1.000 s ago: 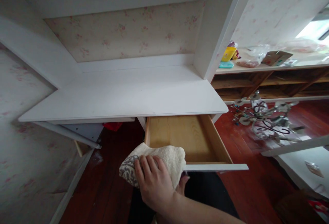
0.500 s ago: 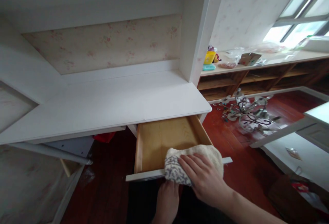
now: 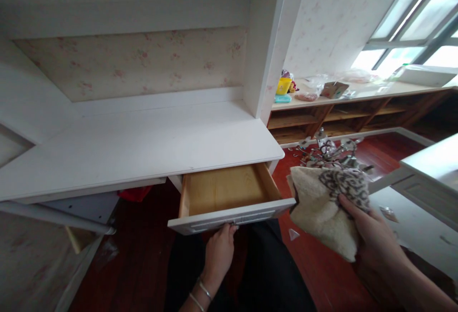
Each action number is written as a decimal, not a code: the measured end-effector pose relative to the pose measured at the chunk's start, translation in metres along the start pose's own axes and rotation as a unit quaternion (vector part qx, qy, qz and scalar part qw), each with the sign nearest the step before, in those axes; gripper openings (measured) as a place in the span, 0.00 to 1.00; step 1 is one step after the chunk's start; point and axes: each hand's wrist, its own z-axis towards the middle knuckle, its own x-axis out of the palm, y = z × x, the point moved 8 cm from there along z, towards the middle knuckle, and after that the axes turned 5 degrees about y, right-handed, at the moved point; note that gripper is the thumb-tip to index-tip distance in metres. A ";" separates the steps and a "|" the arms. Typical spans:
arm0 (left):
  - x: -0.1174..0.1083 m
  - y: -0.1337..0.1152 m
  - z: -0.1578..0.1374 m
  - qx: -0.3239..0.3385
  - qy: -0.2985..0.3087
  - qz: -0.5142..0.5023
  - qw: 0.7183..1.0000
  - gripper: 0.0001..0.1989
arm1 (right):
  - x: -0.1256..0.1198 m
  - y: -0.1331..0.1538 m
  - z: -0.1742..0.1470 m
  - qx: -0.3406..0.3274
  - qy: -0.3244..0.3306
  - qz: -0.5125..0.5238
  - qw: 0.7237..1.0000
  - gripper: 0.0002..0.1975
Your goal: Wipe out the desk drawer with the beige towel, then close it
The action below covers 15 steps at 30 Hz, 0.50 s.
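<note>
While the left hand (image 3: 219, 254) curls its fingers under the open drawer (image 3: 229, 197) below the white tabletop (image 3: 143, 145), the right hand (image 3: 372, 235) pinches a cloth (image 3: 322, 207) at right, over red floor (image 3: 143, 264).

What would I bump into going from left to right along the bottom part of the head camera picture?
Red thing under the desk → open wooden drawer with the left hand under its front → cream towel → right hand holding the towel.

left hand (image 3: 219, 254) raised (braceleted), right hand (image 3: 372, 235) gripping
</note>
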 end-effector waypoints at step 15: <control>-0.075 -0.014 0.108 -0.026 -0.081 0.149 0.985 0.25 | 0.102 -0.073 -0.056 0.333 0.076 0.364 0.866 0.15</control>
